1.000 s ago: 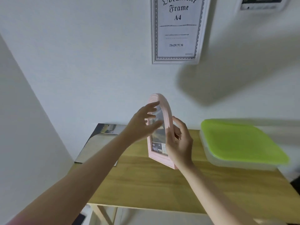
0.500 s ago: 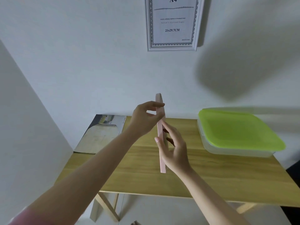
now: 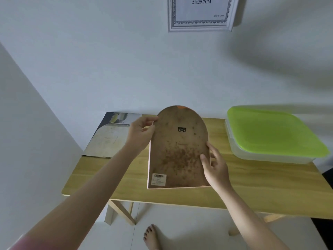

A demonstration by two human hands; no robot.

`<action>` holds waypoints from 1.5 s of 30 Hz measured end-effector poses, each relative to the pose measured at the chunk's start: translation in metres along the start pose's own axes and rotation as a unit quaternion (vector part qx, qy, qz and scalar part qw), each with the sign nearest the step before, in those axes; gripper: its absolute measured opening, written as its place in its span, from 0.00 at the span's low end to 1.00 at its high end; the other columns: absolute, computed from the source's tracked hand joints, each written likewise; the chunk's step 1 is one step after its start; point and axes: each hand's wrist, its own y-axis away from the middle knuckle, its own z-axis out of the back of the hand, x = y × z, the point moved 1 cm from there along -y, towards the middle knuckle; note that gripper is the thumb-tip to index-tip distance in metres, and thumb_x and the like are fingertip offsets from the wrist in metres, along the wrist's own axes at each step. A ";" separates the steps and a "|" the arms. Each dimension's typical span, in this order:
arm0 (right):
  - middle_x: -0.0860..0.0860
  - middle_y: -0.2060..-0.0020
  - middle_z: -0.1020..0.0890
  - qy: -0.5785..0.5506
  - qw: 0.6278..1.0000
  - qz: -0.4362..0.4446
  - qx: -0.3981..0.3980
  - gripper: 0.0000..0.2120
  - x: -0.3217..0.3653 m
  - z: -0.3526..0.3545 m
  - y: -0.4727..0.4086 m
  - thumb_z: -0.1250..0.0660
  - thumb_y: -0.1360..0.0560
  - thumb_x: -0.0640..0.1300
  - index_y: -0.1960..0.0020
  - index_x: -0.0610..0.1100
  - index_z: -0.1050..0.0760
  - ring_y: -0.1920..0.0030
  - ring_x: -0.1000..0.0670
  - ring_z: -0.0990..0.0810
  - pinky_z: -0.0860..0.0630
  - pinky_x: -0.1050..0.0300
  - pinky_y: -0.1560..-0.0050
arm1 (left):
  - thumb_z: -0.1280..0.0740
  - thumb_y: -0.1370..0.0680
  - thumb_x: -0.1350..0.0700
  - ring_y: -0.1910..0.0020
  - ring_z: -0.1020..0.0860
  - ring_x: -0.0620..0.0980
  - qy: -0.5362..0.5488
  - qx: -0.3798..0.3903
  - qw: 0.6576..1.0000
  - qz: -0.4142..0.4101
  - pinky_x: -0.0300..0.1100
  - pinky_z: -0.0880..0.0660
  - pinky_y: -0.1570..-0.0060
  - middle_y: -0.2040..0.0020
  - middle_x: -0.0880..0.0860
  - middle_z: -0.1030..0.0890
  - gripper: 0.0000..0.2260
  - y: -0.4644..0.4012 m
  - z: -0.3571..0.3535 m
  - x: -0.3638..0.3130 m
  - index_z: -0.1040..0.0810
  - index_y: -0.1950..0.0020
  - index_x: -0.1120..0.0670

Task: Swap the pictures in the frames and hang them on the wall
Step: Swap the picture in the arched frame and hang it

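I hold an arched pink picture frame (image 3: 177,150) above the wooden table, its brown speckled back facing me, with a small metal hanger near the top and a barcode sticker at the lower left. My left hand (image 3: 140,134) grips its upper left edge, thumb on the back. My right hand (image 3: 215,166) holds its lower right edge, thumb on the back and fingers behind. A white rectangular document frame (image 3: 200,15) hangs on the wall above. A loose picture (image 3: 111,136) lies at the table's back left, leaning on the wall.
The wooden table (image 3: 252,186) stands against the white wall. A clear box with a green lid (image 3: 272,134) sits at its back right. A side wall closes in on the left. A bare foot (image 3: 152,237) shows on the floor below the table's front edge.
The pink frame has turned from its front, through edge-on, to its back facing me. Both hands shifted their hold along its edges. The view has tilted down.
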 end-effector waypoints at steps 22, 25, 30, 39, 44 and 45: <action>0.42 0.41 0.36 0.142 0.972 -0.183 0.037 0.29 -0.069 -0.057 0.014 0.32 0.26 0.43 0.28 0.49 0.36 0.45 0.47 0.29 0.33 0.61 0.41 | 0.23 0.47 0.36 0.36 0.42 0.51 -0.260 0.227 0.924 0.165 0.52 0.38 0.36 0.37 0.49 0.34 0.56 0.050 -0.010 0.174 0.50 0.27 0.40; 0.40 0.42 0.35 0.186 0.965 -0.180 0.040 0.29 -0.075 -0.064 0.015 0.32 0.26 0.44 0.27 0.48 0.37 0.37 0.40 0.36 0.36 0.52 0.35 | 0.22 0.50 0.37 0.37 0.43 0.49 -0.282 0.243 0.917 0.144 0.51 0.41 0.34 0.34 0.47 0.36 0.60 0.052 -0.009 0.175 0.54 0.26 0.38; 0.42 0.45 0.33 0.281 0.944 -0.167 0.042 0.30 -0.080 -0.063 0.013 0.30 0.28 0.49 0.28 0.49 0.35 0.40 0.39 0.33 0.35 0.48 0.39 | 0.27 0.54 0.31 0.36 0.43 0.46 -0.292 0.246 0.916 0.125 0.48 0.44 0.33 0.25 0.38 0.48 0.62 0.053 -0.006 0.178 0.54 0.25 0.39; 0.43 0.43 0.34 0.266 0.948 -0.165 0.053 0.30 -0.082 -0.060 0.006 0.29 0.29 0.49 0.29 0.48 0.34 0.37 0.42 0.35 0.37 0.49 0.37 | 0.28 0.53 0.28 0.38 0.45 0.42 -0.310 0.264 0.909 0.092 0.48 0.46 0.33 0.25 0.35 0.51 0.64 0.055 -0.004 0.173 0.57 0.25 0.40; 0.45 0.39 0.35 0.315 0.940 -0.095 0.091 0.30 -0.072 -0.066 -0.034 0.31 0.29 0.54 0.30 0.48 0.34 0.35 0.43 0.37 0.38 0.46 0.35 | 0.29 0.52 0.27 0.37 0.47 0.42 -0.325 0.266 0.904 0.078 0.48 0.46 0.33 0.26 0.33 0.54 0.64 0.056 -0.003 0.172 0.58 0.25 0.41; 0.45 0.38 0.35 0.330 0.935 -0.073 0.110 0.30 -0.069 -0.070 -0.045 0.32 0.28 0.55 0.30 0.49 0.35 0.35 0.43 0.37 0.38 0.45 0.35 | 0.29 0.53 0.27 0.36 0.46 0.43 -0.326 0.263 0.905 0.077 0.48 0.47 0.34 0.26 0.34 0.54 0.64 0.057 -0.003 0.173 0.58 0.25 0.40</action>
